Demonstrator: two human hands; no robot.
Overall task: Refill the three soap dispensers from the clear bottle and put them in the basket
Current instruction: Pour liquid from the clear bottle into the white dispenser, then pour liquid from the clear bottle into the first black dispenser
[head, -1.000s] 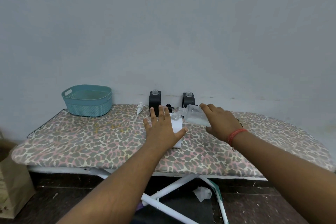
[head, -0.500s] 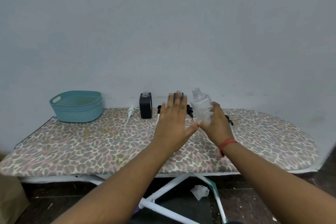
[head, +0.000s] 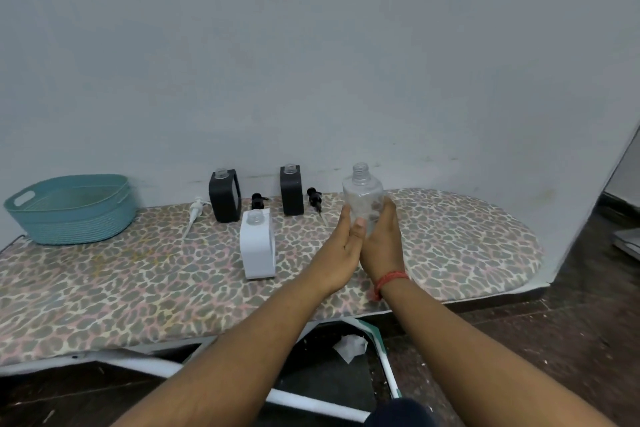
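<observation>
While the teal basket (head: 71,210) sits at the ironing board's (head: 467,246) left end, two black dispensers (head: 225,196) (head: 291,190) stand uncapped along its far edge, with the white dispenser (head: 258,244) just in front, between them. Right of these, the left hand (head: 343,246) and right hand (head: 382,243) clasp the upright clear bottle (head: 363,196), fingers pressed together around it.
</observation>
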